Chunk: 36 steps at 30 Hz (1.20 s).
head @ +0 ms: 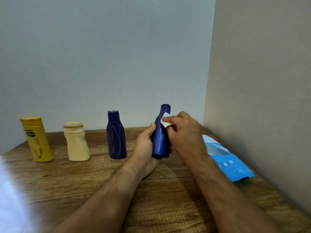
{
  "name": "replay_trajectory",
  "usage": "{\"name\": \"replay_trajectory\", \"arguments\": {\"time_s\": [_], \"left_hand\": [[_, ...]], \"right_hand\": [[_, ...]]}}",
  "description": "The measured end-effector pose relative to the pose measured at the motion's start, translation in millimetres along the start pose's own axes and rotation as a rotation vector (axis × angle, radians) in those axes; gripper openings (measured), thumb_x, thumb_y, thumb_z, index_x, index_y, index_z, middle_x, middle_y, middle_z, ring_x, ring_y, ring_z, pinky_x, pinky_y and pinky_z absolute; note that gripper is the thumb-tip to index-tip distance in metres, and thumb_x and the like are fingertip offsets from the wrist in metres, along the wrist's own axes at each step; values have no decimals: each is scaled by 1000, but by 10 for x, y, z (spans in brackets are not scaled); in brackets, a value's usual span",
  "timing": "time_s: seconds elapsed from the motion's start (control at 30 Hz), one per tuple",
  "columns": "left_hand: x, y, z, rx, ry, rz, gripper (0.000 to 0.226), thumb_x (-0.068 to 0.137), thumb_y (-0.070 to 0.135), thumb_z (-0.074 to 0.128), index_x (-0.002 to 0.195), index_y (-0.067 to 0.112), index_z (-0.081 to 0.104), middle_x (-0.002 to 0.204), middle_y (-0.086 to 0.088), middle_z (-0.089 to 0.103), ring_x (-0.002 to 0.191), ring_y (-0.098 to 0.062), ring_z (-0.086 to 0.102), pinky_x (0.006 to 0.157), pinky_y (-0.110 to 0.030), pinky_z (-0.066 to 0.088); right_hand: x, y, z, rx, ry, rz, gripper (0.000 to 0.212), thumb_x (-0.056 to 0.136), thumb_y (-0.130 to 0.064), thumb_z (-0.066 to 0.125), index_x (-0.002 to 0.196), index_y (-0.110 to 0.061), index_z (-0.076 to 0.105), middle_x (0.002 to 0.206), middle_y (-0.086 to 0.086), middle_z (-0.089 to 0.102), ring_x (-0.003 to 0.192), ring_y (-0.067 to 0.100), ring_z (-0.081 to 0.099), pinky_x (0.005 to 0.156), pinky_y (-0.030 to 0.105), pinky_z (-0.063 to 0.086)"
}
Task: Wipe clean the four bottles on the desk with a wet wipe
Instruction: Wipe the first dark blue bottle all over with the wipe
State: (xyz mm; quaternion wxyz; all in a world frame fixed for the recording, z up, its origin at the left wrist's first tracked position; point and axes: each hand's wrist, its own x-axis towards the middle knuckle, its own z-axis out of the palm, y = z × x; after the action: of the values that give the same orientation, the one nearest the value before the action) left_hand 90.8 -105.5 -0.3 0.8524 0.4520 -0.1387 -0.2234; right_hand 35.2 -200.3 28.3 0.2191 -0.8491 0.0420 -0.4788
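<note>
While three bottles wait in a row on the desk [101, 182], the fourth is in hand. Yellow bottle [37, 139]: far left, streaked, upright. Cream bottle [76, 143]: beside it, grimy cap. Dark navy bottle [116, 136]: centre, smeared. Left hand [145, 148]: curled round the base of the blue bottle [160, 140], held off the desk. Right hand [185, 132]: pinches the wet wipe [165, 121] to its shoulder. Advice: grip the base firmly, stroke neck to base, turn between strokes. Wipe pack [225, 158]: right, near the wall.
</note>
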Motion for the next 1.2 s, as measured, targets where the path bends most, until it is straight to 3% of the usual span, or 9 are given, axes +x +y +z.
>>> {"name": "replay_trajectory", "arguments": {"time_s": [0.13, 0.23, 0.3, 0.47, 0.6, 0.73, 0.9, 1.0, 1.2], "left_hand": [[-5, 20, 7, -23, 30, 23, 37, 105, 38, 44, 109, 12, 71, 88, -10, 77, 76, -22, 73, 77, -39, 56], [23, 53, -43, -21, 99, 39, 43, 104, 42, 46, 117, 6, 67, 88, -13, 75, 77, -24, 71, 79, -42, 56], [36, 59, -57, -8, 135, 44, 45, 103, 43, 48, 119, 5, 66, 89, -14, 74, 77, -26, 70, 81, -42, 56], [6, 78, -75, 35, 23, 45, 37, 103, 38, 48, 107, 12, 73, 90, -11, 76, 78, -24, 71, 77, -40, 55], [-38, 106, -92, 109, -59, 46, 37, 100, 39, 48, 94, 14, 75, 82, -10, 74, 65, -24, 68, 67, -39, 52], [-54, 75, -107, 89, -49, 54, 36, 100, 38, 48, 98, 13, 74, 84, -11, 73, 67, -24, 68, 68, -39, 52], [2, 70, -93, -25, 42, 96, 40, 104, 39, 44, 117, 9, 67, 90, -11, 74, 80, -24, 70, 79, -40, 56], [2, 73, -92, 26, 15, 116, 37, 104, 41, 44, 118, 15, 68, 94, -10, 75, 83, -23, 71, 84, -42, 56], [-76, 48, -126, 227, -94, 71, 40, 104, 39, 43, 115, 10, 68, 88, -16, 75, 72, -30, 67, 67, -40, 52]], "right_hand": [[-51, 14, -16, -33, -163, -87, 22, 84, -13, 65, 102, -20, 77, 82, -9, 51, 71, 8, 50, 63, 5, 34], [-105, 24, -30, 54, -383, -178, 19, 72, -13, 66, 84, -19, 79, 78, -2, 66, 67, 14, 60, 63, 29, 52], [-117, 26, -32, 92, -441, -173, 17, 69, -11, 66, 77, -19, 78, 72, -2, 67, 63, 13, 61, 61, 31, 53], [-66, 7, 13, 30, -138, -139, 14, 80, -15, 69, 90, -17, 78, 73, -11, 51, 60, 1, 47, 59, 7, 35], [-2, -43, -4, 98, 98, -27, 19, 88, -13, 65, 105, -14, 75, 81, -8, 48, 68, 4, 47, 65, -3, 36], [-27, 4, -18, 90, 53, -49, 20, 84, -11, 68, 102, -16, 76, 79, -10, 48, 64, 0, 46, 63, 1, 37], [-111, 80, 0, 71, -277, -191, 18, 74, -12, 71, 89, -19, 79, 74, -13, 54, 63, 2, 50, 61, 10, 35], [-91, 53, 6, 34, -206, -138, 19, 80, -16, 69, 96, -21, 78, 76, -11, 53, 63, 2, 47, 61, 7, 32], [-6, 38, -21, 75, 174, 5, 17, 90, -16, 65, 102, -19, 76, 78, -5, 51, 69, 10, 50, 64, 2, 36]]}}
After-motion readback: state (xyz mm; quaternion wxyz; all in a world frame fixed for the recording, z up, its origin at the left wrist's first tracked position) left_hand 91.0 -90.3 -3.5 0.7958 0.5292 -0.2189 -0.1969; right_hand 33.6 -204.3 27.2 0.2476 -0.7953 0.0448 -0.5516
